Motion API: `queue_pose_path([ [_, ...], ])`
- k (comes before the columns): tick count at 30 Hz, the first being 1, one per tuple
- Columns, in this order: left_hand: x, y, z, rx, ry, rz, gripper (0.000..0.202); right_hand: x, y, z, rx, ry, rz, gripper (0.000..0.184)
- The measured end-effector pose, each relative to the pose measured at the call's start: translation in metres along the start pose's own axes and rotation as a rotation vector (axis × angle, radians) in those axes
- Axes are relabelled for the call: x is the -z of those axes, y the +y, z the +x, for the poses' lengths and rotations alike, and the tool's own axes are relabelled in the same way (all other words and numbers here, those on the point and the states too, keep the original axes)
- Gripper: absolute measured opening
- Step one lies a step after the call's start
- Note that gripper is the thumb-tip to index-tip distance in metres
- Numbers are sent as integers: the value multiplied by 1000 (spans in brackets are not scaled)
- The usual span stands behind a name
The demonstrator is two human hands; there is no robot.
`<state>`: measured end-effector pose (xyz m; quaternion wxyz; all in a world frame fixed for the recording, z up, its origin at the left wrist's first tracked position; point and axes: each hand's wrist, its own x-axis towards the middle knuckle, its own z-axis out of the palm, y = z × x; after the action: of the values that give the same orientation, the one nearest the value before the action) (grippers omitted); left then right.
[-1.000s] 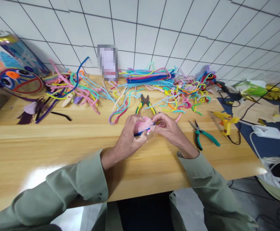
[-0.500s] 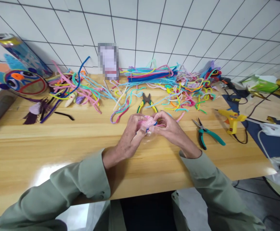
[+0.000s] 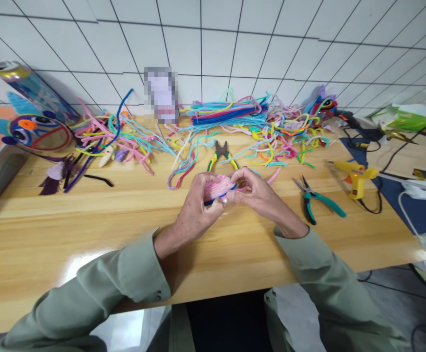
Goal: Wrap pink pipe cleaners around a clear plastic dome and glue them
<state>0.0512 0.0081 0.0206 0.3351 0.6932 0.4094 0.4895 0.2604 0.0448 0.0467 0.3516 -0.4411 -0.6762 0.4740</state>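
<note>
Between my two hands, above the wooden table (image 3: 132, 264), is a small pink piece with a blue edge (image 3: 217, 187), made of coiled pipe cleaners. My left hand (image 3: 197, 205) is closed around its left side, thumb at the near edge. My right hand (image 3: 252, 193) pinches its right edge with thumb and fingertips. Something clear and shiny shows just below the piece; what it is I cannot make out. Just beyond my hands lie yellow-green handled pliers (image 3: 221, 152), jaws pointing away, handles partly hidden behind my fingers.
Needle-nose pliers (image 3: 312, 198) and a yellow glue gun (image 3: 355, 177) lie to the right. A bundle of pipe cleaners (image 3: 227, 113) and loose coloured strands line the wall. At left are a decorated face piece (image 3: 39, 132) and a can (image 3: 33, 88). A blurred-out upright object (image 3: 161, 95) leans on the wall.
The pink piece has turned in my hands, so more of its ridged pink face and blue edge shows. Both hands keep their hold. The camera view has shifted slightly.
</note>
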Motion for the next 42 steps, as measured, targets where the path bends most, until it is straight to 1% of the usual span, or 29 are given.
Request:
queue_pose_path([
  [3,0,0,0,-6,-1,12,36,8,1,0,5,-66,19,29],
  [6,1,1,0,-15,-10,22,35,11,1,0,13,-55,30,25],
  [11,2,3,0,-6,-35,13,34,9,1,1,7,-44,24,25],
  [17,4,5,3,90,-26,17,30,6,1,1,14,-45,22,24],
  [22,14,5,10,154,-106,15,31,11,4,1,13,-85,53,25],
  [26,22,6,14,115,-154,81,35,14,5,1,21,-68,61,21],
  [28,24,6,14,92,-181,109,32,13,5,1,17,-53,52,19],
  [33,22,4,13,81,-214,30,32,8,0,0,41,-6,-14,13],
  [37,21,4,11,85,-218,14,32,7,-4,-1,-12,-45,-7,14],
  [42,21,10,12,44,-245,36,31,9,-2,4,-92,-92,119,15],
])
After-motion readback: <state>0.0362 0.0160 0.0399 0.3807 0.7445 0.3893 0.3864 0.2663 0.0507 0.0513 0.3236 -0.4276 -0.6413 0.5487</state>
